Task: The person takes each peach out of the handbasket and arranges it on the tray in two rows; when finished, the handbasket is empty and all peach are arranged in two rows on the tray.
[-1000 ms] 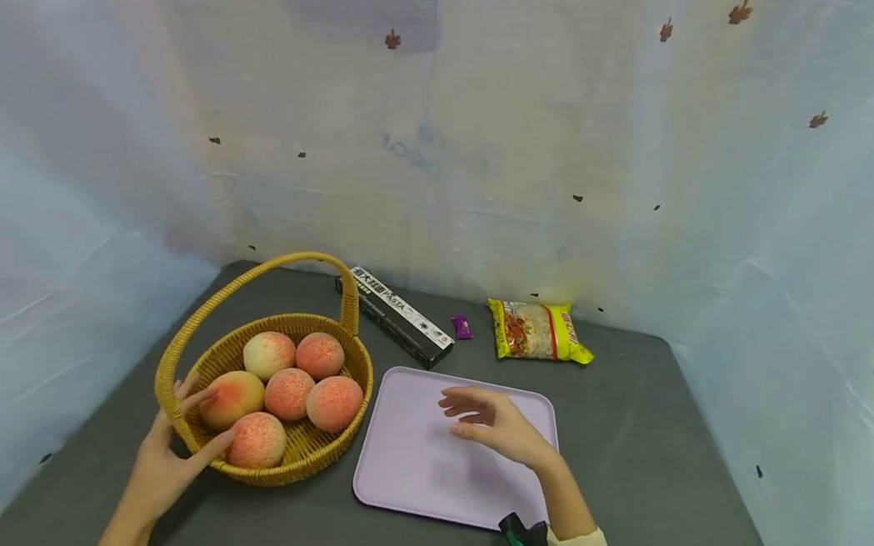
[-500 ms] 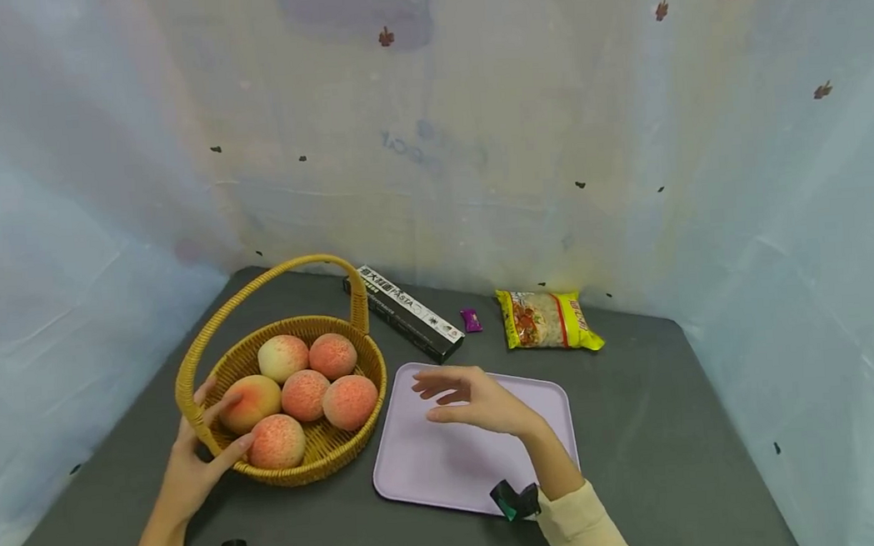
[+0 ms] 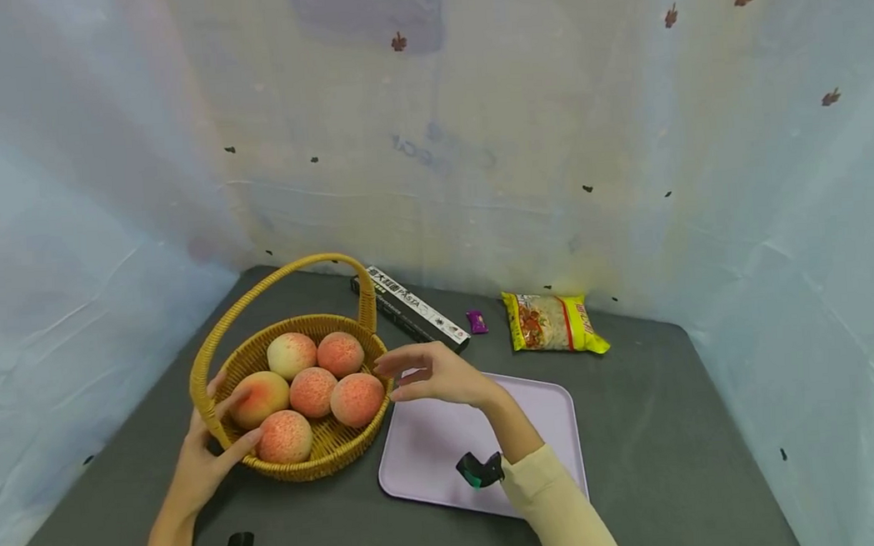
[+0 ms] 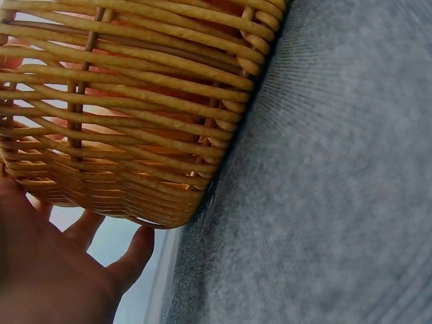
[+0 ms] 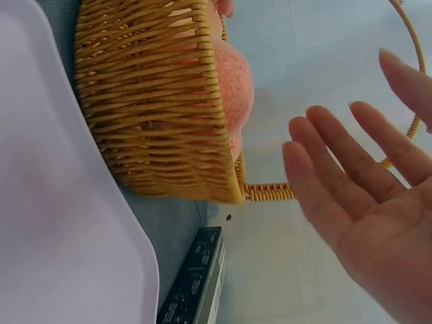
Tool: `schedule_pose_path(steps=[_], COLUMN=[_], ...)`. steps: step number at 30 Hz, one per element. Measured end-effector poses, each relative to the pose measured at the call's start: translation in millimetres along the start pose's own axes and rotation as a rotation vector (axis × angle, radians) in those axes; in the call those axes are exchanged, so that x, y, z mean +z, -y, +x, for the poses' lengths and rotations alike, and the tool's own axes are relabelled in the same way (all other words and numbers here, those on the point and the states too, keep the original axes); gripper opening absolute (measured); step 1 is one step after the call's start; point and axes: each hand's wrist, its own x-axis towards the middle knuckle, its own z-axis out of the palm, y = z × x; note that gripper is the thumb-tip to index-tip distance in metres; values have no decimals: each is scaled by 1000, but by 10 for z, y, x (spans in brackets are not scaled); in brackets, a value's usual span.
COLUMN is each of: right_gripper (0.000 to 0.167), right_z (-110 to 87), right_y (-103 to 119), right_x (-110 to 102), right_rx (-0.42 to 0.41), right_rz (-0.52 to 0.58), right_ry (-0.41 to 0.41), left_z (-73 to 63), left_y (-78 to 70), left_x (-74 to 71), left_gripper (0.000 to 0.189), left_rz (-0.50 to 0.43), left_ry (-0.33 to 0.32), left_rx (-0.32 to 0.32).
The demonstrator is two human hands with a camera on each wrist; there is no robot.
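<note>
A yellow wicker basket [image 3: 321, 465] with a tall arched handle stands at the left and holds several peaches, the front peach [image 3: 285, 438] lying near its rim. My left hand [image 3: 201, 467] grips the basket's left side at the foot of the handle, with thumb and some fingers over the rim. In the left wrist view, other fingertips of the left hand [image 4: 67, 263] touch the woven wall from outside. My right hand [image 3: 443, 377] is raised beside the basket's right rim, above the tray. Loosely bent and holding nothing, the right hand [image 5: 385, 209] appears apart from the wicker in the right wrist view.
A lilac tray [image 3: 427, 474] lies right of the basket. Behind are a black pasta box [image 3: 420, 316], a small purple packet [image 3: 477, 322] and a yellow food bag [image 3: 555, 322]. Plastic sheeting [image 3: 489, 136] encloses the grey table [image 3: 659, 460].
My right hand has moved left from over the tray to the basket's right rim. My left hand stays at the basket. The head view has shifted slightly.
</note>
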Motion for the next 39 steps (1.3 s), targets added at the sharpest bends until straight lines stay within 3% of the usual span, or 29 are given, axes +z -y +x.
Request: schedule_pose_path(steps=[9,18,25,30,36,39], right_gripper=[51,50,50,47,41,41], right_z=[271,478,576,627,662,657], right_y=[-26,-207,-257,-263,-312,-306], right_x=[88,254,316,337,378,395], right_rx=[-21,-5,6,6,2,8], right_rz=[39,83,48,-25,-281,-340], right_ry=[61,61,67,65,75,83], left_z=[21,-1,5,14,-7,-17], left_y=[-9,-3,-6,-4,-4,-7], left_x=[-23,-36,-21,-17,-6,-6], left_gripper=[65,67,65,66,66,65], left_rz=[4,2,-5,-18,-19,-21], left_ry=[3,2,7,5,9,12], left_rx=[3,-12,13,-1,-5,-4])
